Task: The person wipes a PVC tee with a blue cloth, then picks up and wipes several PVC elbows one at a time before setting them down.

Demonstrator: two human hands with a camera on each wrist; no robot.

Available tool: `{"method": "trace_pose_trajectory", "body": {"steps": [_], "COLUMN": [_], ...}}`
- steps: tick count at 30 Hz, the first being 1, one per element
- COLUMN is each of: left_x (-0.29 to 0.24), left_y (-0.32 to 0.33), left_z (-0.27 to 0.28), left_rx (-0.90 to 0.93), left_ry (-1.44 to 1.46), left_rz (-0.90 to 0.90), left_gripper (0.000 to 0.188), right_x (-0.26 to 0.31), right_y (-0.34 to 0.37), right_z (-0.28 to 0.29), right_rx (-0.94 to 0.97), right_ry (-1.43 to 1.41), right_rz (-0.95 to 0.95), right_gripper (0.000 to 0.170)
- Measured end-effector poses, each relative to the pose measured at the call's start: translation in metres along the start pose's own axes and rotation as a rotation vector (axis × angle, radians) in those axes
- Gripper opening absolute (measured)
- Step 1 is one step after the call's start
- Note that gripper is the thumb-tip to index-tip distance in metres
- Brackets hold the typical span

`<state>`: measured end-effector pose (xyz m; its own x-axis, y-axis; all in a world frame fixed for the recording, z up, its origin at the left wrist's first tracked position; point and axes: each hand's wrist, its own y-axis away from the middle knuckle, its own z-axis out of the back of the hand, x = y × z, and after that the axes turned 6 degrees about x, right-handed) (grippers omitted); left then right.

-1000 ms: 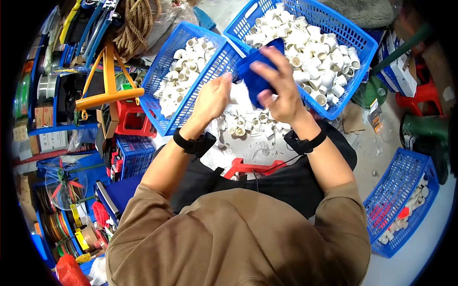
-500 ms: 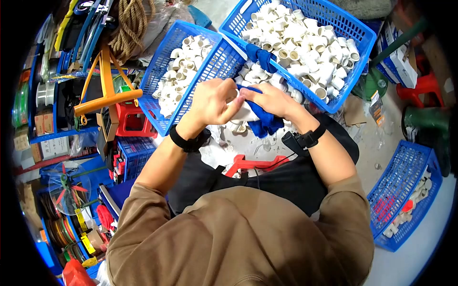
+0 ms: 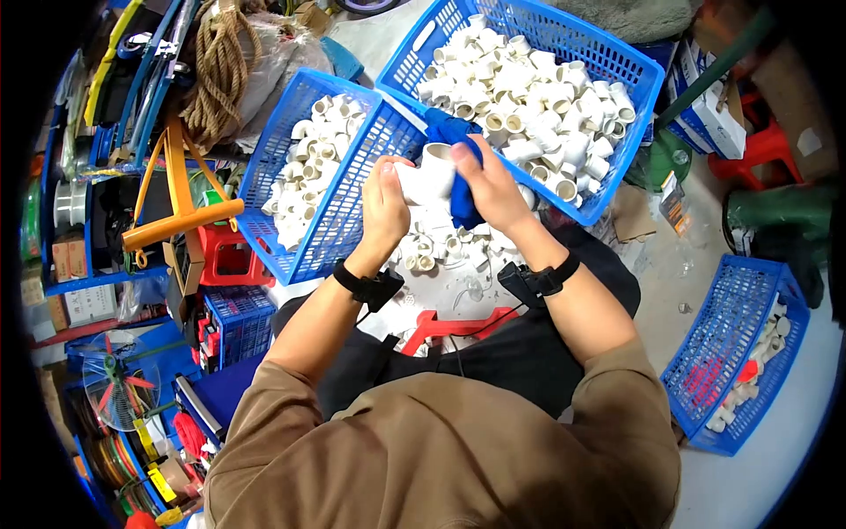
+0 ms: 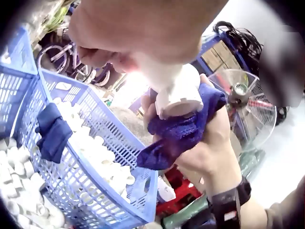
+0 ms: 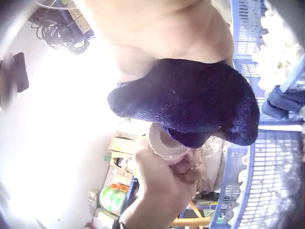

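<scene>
A white pipe fitting [image 3: 429, 178] is held between both hands in front of the body. My left hand [image 3: 385, 204] grips its left side; in the right wrist view the fingers of the left hand [image 5: 162, 183] curl round the fitting [image 5: 167, 145]. My right hand [image 3: 500, 194] holds a dark blue cloth [image 3: 465, 198] against the fitting's other side, thumb near its rim. The left wrist view has the cloth [image 4: 178, 131] bunched between the right palm and the fitting [image 4: 178, 98]. A second blue cloth [image 4: 53, 132] hangs over a basket's edge.
Blue baskets of white fittings stand at front left [image 3: 248, 231] and front right [image 3: 650, 93]. Loose fittings [image 3: 423, 262] lie on the floor between the hands and baskets. Another blue basket [image 3: 705, 353] is at the right, a red stool [image 3: 231, 256] at the left.
The right hand swung the blue cloth near the baskets, then brought it to the left hand. The fitting now shows between both hands, and the head view has shifted slightly.
</scene>
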<state>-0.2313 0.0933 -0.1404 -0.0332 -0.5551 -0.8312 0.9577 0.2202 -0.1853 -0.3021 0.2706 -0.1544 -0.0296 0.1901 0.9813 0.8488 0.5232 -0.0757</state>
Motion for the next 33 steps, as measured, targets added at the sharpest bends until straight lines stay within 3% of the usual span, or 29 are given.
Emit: {"method": "trace_pose_trajectory", "body": {"steps": [2, 4, 6, 7, 8, 10, 13, 15, 16, 18, 20, 22, 24, 25, 26, 28, 29, 30, 31, 33], "left_x": [0.017, 0.028, 0.033, 0.03, 0.031, 0.052, 0.087, 0.098, 0.107, 0.128, 0.158, 0.231, 0.232, 0.238, 0.25, 0.282, 0.289, 0.294, 0.294, 0.297], "left_y": [-0.01, -0.025, -0.046, -0.06, -0.075, -0.105, -0.15, -0.166, -0.169, -0.159, -0.142, -0.107, -0.071, -0.058, -0.043, -0.026, -0.019, -0.013, -0.013, -0.013], "left_z": [-0.012, -0.023, -0.029, -0.037, -0.038, -0.046, -0.051, -0.052, -0.058, -0.065, -0.082, -0.106, -0.127, -0.135, -0.144, -0.167, -0.175, -0.184, -0.193, -0.214], "left_rx": [-0.03, -0.02, 0.008, -0.056, -0.005, -0.031, -0.091, -0.106, -0.22, -0.197, -0.274, -0.375, -0.312, -0.184, -0.02, 0.339, 0.449, 0.558, 0.692, 0.789], "left_ry": [0.13, 0.152, 0.421, 0.469, 0.587, 0.532, 0.583, 0.584, 0.455, 0.275, 0.157, -0.211, -0.255, -0.33, -0.343, -0.444, -0.465, -0.485, -0.513, -0.543], "left_rz": [0.178, 0.205, 0.747, 0.829, 0.851, 0.807, 0.809, 0.823, 0.871, 0.844, 0.913, 0.654, 0.699, 0.746, 0.766, 0.81, 0.772, 0.73, 0.756, 0.761], "left_gripper": [0.047, 0.047, 0.048, 0.049, 0.052, 0.053, 0.064, 0.072, 0.07, 0.068, 0.057, 0.049, 0.04, 0.037, 0.037, 0.042, 0.046, 0.05, 0.059, 0.068], "right_x": [-0.001, 0.001, -0.009, -0.026, 0.0, -0.012, 0.019, 0.022, 0.024, 0.029, 0.026, 0.019, 0.01, 0.022, 0.029, 0.032, -0.015, -0.028, -0.029, -0.031], "right_y": [-0.004, -0.008, -0.016, -0.026, -0.022, -0.024, -0.015, -0.012, -0.012, -0.016, -0.019, -0.021, -0.024, -0.029, -0.031, -0.035, -0.019, -0.017, -0.017, -0.014], "right_z": [0.009, 0.028, 0.051, 0.07, 0.076, 0.108, 0.118, 0.126, 0.128, 0.133, 0.142, 0.153, 0.162, 0.153, 0.145, 0.136, 0.165, 0.174, 0.173, 0.166], "right_rx": [0.014, -0.097, -0.362, -0.386, -0.456, -0.477, -0.507, -0.487, -0.46, -0.536, -0.468, -0.447, -0.309, -0.488, -0.503, -0.791, -0.156, -0.059, -0.075, -0.135], "right_ry": [0.067, 0.345, 0.405, 0.046, -0.285, -0.853, -1.117, -1.133, -1.143, -1.127, -1.134, -1.151, -1.287, -1.132, -1.123, -1.094, -1.409, -1.393, -1.375, -1.333], "right_rz": [-0.056, -0.163, -0.152, -0.181, -0.14, -0.161, 0.024, 0.124, 0.187, 0.204, 0.334, 0.365, 0.411, 0.316, 0.304, 0.197, 0.435, 0.436, 0.417, 0.37], "right_gripper": [0.069, 0.059, 0.053, 0.049, 0.043, 0.041, 0.052, 0.059, 0.061, 0.064, 0.065, 0.062, 0.057, 0.053, 0.053, 0.057, 0.061, 0.062, 0.062, 0.064]}}
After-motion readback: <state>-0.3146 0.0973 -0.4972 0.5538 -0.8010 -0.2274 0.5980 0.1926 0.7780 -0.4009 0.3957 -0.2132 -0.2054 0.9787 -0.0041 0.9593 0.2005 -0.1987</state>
